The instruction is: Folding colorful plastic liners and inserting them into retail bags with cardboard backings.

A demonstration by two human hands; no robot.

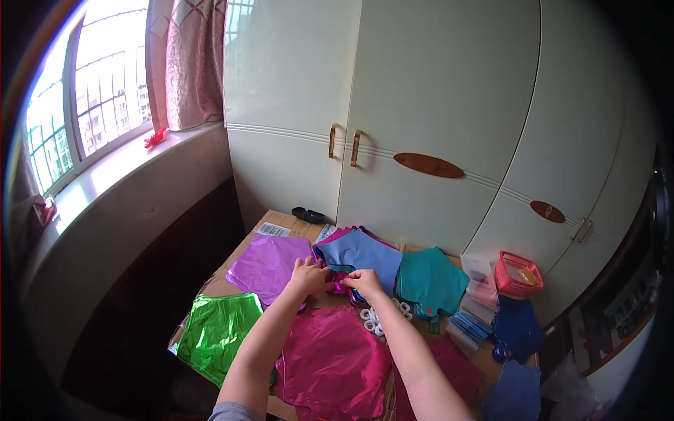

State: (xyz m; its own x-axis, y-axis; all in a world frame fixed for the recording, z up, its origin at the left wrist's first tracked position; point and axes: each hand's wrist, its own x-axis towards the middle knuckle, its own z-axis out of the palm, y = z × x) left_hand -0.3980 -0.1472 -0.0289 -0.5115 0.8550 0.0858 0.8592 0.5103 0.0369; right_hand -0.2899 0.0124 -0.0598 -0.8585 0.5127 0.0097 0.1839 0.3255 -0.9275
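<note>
In the middle of the cardboard surface, my right hand (364,282) pinches the edge of a small shiny magenta foil piece (339,283). My left hand (310,276) lies beside it with fingers spread, resting at the foil's left side; its fingertips partly cover what lies beneath. A flat purple foil sheet (270,263) is left of my hands, and a blue stack (361,254) lies just beyond them. Nearest me, between my forearms, spreads a large crinkled magenta foil sheet (333,361). White rings (372,321) sit in a cluster by my right wrist.
A green foil sheet (217,333) lies at the left edge, a teal stack (432,281) to the right. Farther right are blue packets (469,330), a dark blue stack (518,326) and a pink basket (518,275). A black object (307,215) lies by the white cabinet (428,84).
</note>
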